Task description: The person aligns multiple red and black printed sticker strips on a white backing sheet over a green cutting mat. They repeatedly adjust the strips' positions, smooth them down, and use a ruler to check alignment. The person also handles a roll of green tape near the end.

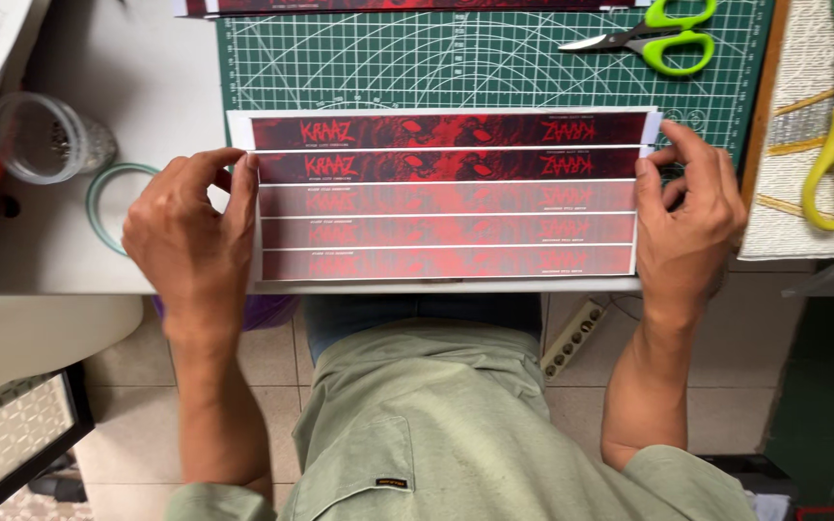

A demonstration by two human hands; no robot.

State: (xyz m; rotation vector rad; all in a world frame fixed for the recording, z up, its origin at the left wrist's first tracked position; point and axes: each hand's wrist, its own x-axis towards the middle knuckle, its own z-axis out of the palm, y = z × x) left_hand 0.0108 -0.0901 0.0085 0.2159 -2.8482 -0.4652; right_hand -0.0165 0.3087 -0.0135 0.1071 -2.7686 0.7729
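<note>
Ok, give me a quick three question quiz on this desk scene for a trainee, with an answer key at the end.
1. True or false: both hands grip the ends of the printed sheet.
2. Which lies on the cutting mat? A: green scissors, B: a stapler, C: a ruler.
3. Fill in: the left hand lies near a clear plastic ____.

Key: 1 true, with the right hand at the other end; 2 A; 3 cup.
</note>
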